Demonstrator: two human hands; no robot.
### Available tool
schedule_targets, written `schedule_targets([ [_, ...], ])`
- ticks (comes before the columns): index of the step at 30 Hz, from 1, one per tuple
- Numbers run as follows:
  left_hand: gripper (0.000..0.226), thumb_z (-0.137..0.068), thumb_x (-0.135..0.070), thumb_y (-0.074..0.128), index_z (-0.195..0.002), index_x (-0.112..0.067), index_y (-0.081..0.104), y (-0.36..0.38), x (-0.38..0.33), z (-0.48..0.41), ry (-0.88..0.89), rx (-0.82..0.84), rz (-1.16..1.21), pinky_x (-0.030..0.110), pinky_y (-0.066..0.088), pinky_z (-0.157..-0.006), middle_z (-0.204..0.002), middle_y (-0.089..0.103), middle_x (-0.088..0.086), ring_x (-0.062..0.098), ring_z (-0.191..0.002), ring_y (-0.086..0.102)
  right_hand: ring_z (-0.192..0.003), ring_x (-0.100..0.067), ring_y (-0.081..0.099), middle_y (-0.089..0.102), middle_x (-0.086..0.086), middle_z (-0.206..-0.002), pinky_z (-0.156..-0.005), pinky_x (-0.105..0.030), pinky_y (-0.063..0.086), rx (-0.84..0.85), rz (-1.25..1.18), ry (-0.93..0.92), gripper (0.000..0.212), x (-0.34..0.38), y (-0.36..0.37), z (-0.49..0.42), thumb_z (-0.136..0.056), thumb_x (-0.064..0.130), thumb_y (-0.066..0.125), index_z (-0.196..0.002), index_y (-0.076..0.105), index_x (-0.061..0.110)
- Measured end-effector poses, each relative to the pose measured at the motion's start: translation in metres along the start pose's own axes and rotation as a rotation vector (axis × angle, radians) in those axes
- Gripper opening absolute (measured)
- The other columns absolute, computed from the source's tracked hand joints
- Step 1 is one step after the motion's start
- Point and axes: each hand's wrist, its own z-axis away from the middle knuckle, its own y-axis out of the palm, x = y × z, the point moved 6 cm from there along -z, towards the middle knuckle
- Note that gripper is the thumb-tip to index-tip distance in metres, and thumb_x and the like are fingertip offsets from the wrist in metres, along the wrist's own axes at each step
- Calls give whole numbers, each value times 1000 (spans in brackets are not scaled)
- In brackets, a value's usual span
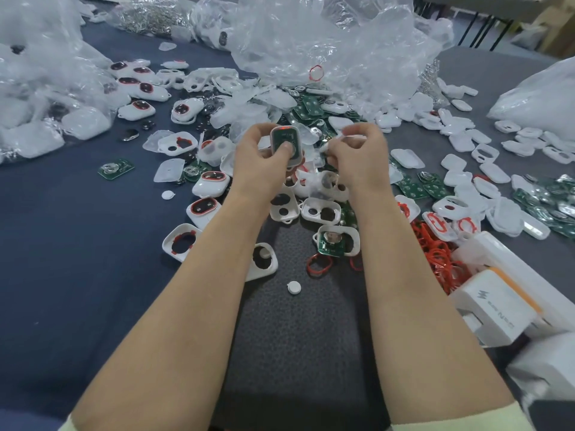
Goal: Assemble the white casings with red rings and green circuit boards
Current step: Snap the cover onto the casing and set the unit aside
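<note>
Left grip (252,160) curls round a white casing (299,150), thumb on its green board (280,139); right grip (361,154) pinches a blurred white piece (353,139). Best seat the board flat first.

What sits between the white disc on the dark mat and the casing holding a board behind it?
A loose red ring lies on the mat between disc and casing, seen in the head view.

You're holding a casing (283,141) in your left hand (255,160), beside your right hand (357,154); boards (306,108) are lying just behind them, rings (441,262) right and nearer you, bags (326,42) farthest behind.
</note>
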Motion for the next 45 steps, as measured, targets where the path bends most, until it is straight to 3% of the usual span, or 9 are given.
schedule_targets([
  [4,26,-93,-4,56,-93,-30,52,1,0,0,-1,14,8,41,57,-83,-88,71,5,19,-82,73,-64,-10,61,60,6,-68,-76,-34,55,84,-237,8,37,5,-8,4,-83,-4,57,-111,47,18],
  [10,25,-92,-7,59,-92,-32,55,5,0,2,-12,63,5,47,56,-88,-84,72,1,24,-87,72,-71,-11,59,66,3,-76,-69,-23,52,216,-361,-21,33,14,-7,14,-86,-11,48,-96,60,18],
  [14,25,-91,-9,61,-90,-34,55,6,-3,3,31,76,-47,50,56,-87,-77,71,-3,16,-77,70,-80,-13,61,65,-1,-85,-75,-26,53,236,-224,-95,28,18,-5,18,-87,-8,51,-98,59,16],
  [23,25,-92,-7,57,-94,-32,54,5,-5,3,90,63,-80,46,57,-78,-84,70,6,20,-76,68,-93,-24,65,67,-12,-103,-86,-39,55,221,-21,-157,25,16,-1,20,-89,-1,57,-111,60,9],
  [28,25,-92,-4,58,-94,-29,55,6,-1,0,9,61,57,48,55,-87,-83,72,4,28,-85,71,-82,-17,64,59,1,-88,-69,-30,59,148,-334,-8,25,7,-8,14,-93,-3,48,-93,56,21],
  [32,23,-92,-2,58,-95,-25,56,8,2,0,-42,87,138,43,56,-88,-80,73,2,24,-87,73,-80,-13,64,58,-5,-96,-67,-20,54,46,-421,86,23,-6,-15,7,-91,-4,51,-96,57,18],
  [36,23,-91,2,57,-95,-20,56,9,0,2,-63,94,189,39,58,-85,-80,73,5,26,-85,73,-80,-15,65,64,-3,-90,-75,-23,56,56,-323,131,21,-15,-12,4,-87,-2,57,-92,59,18],
  [41,18,-92,2,55,-98,-15,55,9,0,4,-126,102,305,30,59,-78,-98,68,17,24,-82,73,-79,-16,62,63,-3,-94,-69,-26,54,100,-313,141,21,-12,-11,6,-92,2,54,-93,55,23],
  [45,11,-94,1,53,-101,-7,56,11,1,4,-187,138,418,24,59,-72,-93,68,14,19,-75,72,-75,-21,64,58,-19,-111,-67,-28,58,131,-459,174,22,-7,-10,11,-95,0,49,-94,55,22],
])
